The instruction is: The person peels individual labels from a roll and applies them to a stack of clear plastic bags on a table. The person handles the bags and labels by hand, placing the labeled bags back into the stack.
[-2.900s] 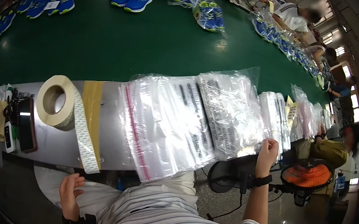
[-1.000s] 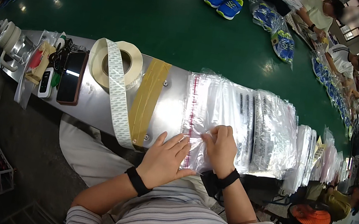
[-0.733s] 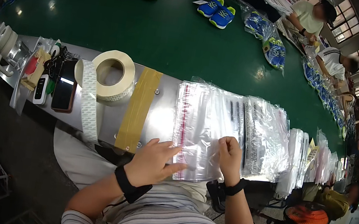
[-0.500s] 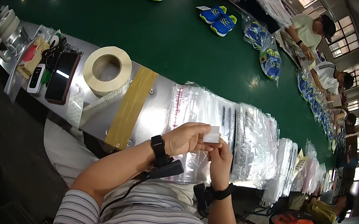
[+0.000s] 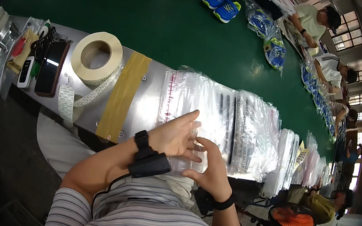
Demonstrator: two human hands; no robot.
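While rm. windows (image 5: 348,33) glow, metal ledge (image 5: 148,103) holds bags (image 5: 219,112) (clr.).

Left hand (image 5: 170,139), right hand (image 5: 215,170) — close together over clear plastic bags (image 5: 215,118)

One left hand (image 5: 171,138) and one right hand (image 5: 214,170), two in all, are seen with two broad piles of clear bags (image 5: 256,136), one label roll (image 5: 113,62) and one band of tan tape (image 5: 123,97). One phone (image 5: 51,70), one orange fan (image 5: 293,220) and more than ten blue shoes (image 5: 227,12) are also counted.
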